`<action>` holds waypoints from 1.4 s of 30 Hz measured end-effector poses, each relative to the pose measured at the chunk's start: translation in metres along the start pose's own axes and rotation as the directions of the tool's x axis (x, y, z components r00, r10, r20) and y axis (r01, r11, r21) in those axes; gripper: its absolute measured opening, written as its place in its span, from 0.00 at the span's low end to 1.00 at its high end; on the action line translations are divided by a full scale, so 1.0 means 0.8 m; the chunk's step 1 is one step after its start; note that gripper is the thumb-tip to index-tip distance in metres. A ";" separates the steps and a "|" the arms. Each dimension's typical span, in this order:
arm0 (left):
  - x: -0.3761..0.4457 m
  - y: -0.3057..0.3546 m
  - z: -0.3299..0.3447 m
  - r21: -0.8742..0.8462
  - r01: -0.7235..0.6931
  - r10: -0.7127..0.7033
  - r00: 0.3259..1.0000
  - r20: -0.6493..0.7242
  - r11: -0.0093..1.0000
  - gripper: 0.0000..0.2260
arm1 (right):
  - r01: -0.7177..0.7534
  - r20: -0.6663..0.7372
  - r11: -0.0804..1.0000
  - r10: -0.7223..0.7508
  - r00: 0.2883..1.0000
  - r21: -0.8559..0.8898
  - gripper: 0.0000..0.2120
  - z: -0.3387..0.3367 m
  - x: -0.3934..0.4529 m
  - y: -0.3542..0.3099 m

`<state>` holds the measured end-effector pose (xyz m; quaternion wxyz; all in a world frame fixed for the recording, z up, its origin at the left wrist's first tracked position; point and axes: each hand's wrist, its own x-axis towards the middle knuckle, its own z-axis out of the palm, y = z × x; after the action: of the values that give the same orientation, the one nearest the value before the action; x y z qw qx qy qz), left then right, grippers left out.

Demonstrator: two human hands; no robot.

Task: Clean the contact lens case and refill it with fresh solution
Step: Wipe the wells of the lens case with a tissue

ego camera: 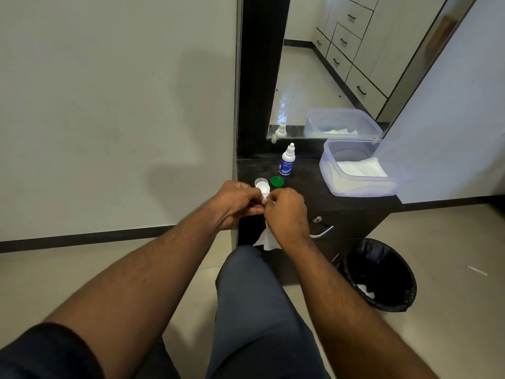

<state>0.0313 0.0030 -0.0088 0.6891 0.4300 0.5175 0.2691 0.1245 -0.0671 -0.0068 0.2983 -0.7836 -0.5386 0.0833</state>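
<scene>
Two hands meet over the desk (308,187): left hand (237,204) pinches the case (264,190), right hand (287,212) grips a tissue (266,239) to wipe it dry

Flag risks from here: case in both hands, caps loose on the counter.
1. The green cap and clear cap lie loose near the counter front edge, just past the hands; a knock could send them to the floor.
2. The tissue hangs below the right hand; it may slip out.
3. The left hand hides the case; wiping can't be checked.
</scene>
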 end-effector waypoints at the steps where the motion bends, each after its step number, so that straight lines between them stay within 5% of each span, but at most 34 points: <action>1: 0.001 0.000 0.000 0.000 0.006 -0.006 1.000 0.010 1.000 0.07 | 0.066 0.037 0.996 -0.063 0.997 -0.064 0.08 -0.003 -0.001 0.005; 4: 0.004 0.001 0.000 0.010 0.036 -0.036 0.999 0.026 0.999 0.04 | 0.344 0.186 0.897 -0.301 0.935 -0.279 0.08 -0.016 -0.001 0.020; 7: 0.004 0.005 -0.001 0.030 0.072 -0.072 0.997 0.031 0.997 0.07 | 0.595 0.333 0.723 -0.498 0.801 -0.351 0.11 -0.031 0.004 0.033; 10: 0.004 0.006 -0.003 0.017 0.086 -0.087 0.995 0.040 0.996 0.08 | 0.635 0.329 0.694 -0.544 0.772 -0.341 0.10 -0.033 0.009 0.036; 13: 0.005 0.005 -0.004 0.013 0.078 -0.079 0.995 0.061 0.997 0.06 | 0.455 0.144 0.862 -0.433 0.890 -0.223 0.09 -0.014 0.001 0.033; 17: 0.003 0.005 -0.005 0.020 0.039 -0.041 0.996 0.074 0.999 0.03 | 0.013 -0.009 0.988 -0.012 1.000 0.157 0.10 0.001 -0.003 0.012; 20: 0.004 0.005 -0.005 0.060 0.034 -0.038 0.997 0.067 0.998 0.03 | -0.371 0.110 0.760 0.373 0.921 0.534 0.04 -0.001 0.008 0.006; 23: 0.007 0.003 -0.003 0.085 0.031 -0.036 0.997 0.068 0.996 0.03 | -0.494 0.302 0.440 0.437 0.847 0.750 0.05 -0.016 0.016 0.025; 24: 0.007 0.003 -0.003 0.083 0.027 -0.034 0.996 0.080 0.996 0.03 | -0.449 0.275 0.445 0.402 0.873 0.775 0.06 -0.023 0.017 0.034; 26: 0.007 0.004 -0.004 0.082 0.019 -0.029 0.992 0.120 0.996 0.04 | -0.261 0.126 0.659 0.246 0.961 0.705 0.06 -0.038 0.020 0.050; 28: 0.005 0.006 -0.007 0.085 0.021 -0.035 0.985 0.167 0.996 0.04 | 0.072 0.040 0.907 -0.097 0.995 0.415 0.05 -0.050 0.025 0.058; 29: 0.004 0.008 -0.009 0.087 0.026 -0.042 0.981 0.187 0.996 0.04 | 0.259 0.064 0.937 -0.280 0.958 0.234 0.06 -0.052 0.028 0.061; 33: 0.003 0.012 -0.014 0.105 0.033 -0.060 0.964 0.261 0.994 0.08 | 0.660 0.293 0.738 -0.605 0.740 -0.142 0.08 -0.051 0.042 0.057; 42: 0.006 0.013 -0.016 0.184 0.006 -0.057 0.960 0.275 0.983 0.07 | 0.887 0.500 0.400 -0.734 0.460 -0.229 0.14 -0.048 0.059 0.045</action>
<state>0.0218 0.0161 -0.0034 0.7175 0.5162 0.4442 0.1463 0.1893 -0.0481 0.0131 0.0132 -0.4345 -0.8971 -0.0794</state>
